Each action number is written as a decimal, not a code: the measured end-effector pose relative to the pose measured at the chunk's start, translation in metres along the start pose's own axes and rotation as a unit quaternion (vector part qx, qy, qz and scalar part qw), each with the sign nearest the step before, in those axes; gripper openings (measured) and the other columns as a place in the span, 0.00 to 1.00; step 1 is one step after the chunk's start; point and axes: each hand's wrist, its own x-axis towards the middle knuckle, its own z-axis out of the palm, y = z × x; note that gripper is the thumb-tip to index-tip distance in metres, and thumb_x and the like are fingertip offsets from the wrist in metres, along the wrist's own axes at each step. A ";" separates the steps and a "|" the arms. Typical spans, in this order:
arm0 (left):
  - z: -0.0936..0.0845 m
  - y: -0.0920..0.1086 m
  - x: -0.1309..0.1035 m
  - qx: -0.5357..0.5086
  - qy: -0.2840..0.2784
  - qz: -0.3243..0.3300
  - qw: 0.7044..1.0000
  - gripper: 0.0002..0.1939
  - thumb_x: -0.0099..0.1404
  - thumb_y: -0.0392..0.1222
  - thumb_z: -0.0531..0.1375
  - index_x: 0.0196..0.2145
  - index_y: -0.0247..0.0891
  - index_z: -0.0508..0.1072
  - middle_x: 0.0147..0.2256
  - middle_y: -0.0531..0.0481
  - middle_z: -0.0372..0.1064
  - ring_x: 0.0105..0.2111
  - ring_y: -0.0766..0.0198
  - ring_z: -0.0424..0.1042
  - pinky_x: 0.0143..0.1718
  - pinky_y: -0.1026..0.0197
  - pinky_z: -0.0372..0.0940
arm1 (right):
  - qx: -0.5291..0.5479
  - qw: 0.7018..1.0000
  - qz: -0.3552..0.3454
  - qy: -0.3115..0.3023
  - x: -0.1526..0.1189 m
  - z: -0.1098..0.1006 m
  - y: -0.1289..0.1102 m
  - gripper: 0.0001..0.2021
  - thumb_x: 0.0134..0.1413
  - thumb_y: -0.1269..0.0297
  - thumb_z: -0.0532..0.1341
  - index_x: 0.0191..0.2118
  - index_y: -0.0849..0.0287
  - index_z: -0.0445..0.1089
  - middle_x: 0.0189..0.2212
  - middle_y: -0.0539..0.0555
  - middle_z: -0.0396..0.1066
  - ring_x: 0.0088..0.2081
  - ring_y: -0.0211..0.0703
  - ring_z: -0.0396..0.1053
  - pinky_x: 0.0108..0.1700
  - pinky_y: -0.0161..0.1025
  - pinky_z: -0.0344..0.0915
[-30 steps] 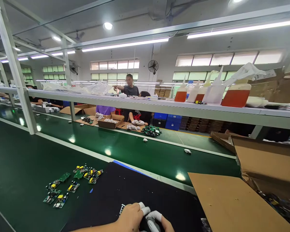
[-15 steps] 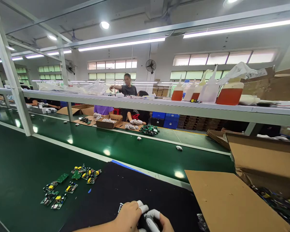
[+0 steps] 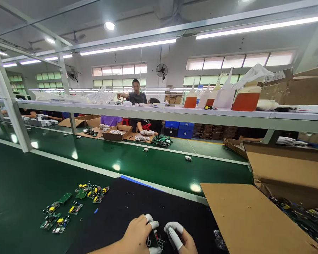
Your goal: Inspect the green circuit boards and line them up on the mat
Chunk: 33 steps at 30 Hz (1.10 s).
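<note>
My left hand (image 3: 139, 233), with white finger cots, is closed on a small dark circuit board (image 3: 153, 240) near the bottom edge of the view. Some red shows on the board, and thin white strips lie beside it; most of the piece is hidden by the fingers. Just to the right, apart from the board, my right hand (image 3: 180, 238) is closed, its cotted thumb and fingers pressed together. Whatever they may pinch is hidden. Both hands are over a black mat (image 3: 116, 215). Several green circuit boards (image 3: 75, 208) with yellow parts lie left of the mat.
An open cardboard box (image 3: 228, 211) holding more boards stands at the right. Beyond the mat runs a green conveyor belt (image 3: 159, 167) carrying small white pieces. Bottles of orange liquid (image 3: 246, 100) stand on the shelf (image 3: 175, 112) above. Co-workers sit across the belt.
My hands have moved apart, the right one shifting right and leaving the board in my left. White pieces on the belt have moved left. The view has shifted slightly.
</note>
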 end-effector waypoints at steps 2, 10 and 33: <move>-0.005 0.000 -0.001 -0.006 0.004 -0.005 1.000 0.34 0.46 0.52 0.69 0.51 0.47 0.66 0.44 0.47 0.67 0.41 0.53 0.70 0.40 0.55 0.69 | -0.022 1.000 -0.019 0.004 0.002 -0.003 0.001 0.20 0.48 0.45 0.61 0.32 0.59 0.75 0.32 0.58 0.75 0.39 0.52 0.72 0.46 0.43 0.67; -0.003 -0.008 -0.005 -0.028 0.026 -0.031 0.999 0.32 0.47 0.41 0.69 0.50 0.43 0.65 0.45 0.44 0.66 0.44 0.50 0.68 0.43 0.52 0.69 | -0.355 0.904 -0.230 -0.064 0.006 -0.019 0.008 0.07 0.51 0.64 0.60 0.33 0.53 0.76 0.41 0.58 0.74 0.44 0.52 0.72 0.47 0.46 0.69; -0.029 -0.006 -0.008 -0.070 0.038 0.022 0.997 0.24 0.52 0.41 0.66 0.47 0.43 0.66 0.42 0.49 0.71 0.39 0.57 0.70 0.40 0.57 0.67 | -0.588 0.744 -0.317 -0.035 -0.006 -0.022 -0.026 0.10 0.54 0.63 0.60 0.42 0.51 0.74 0.34 0.53 0.76 0.41 0.49 0.70 0.53 0.48 0.55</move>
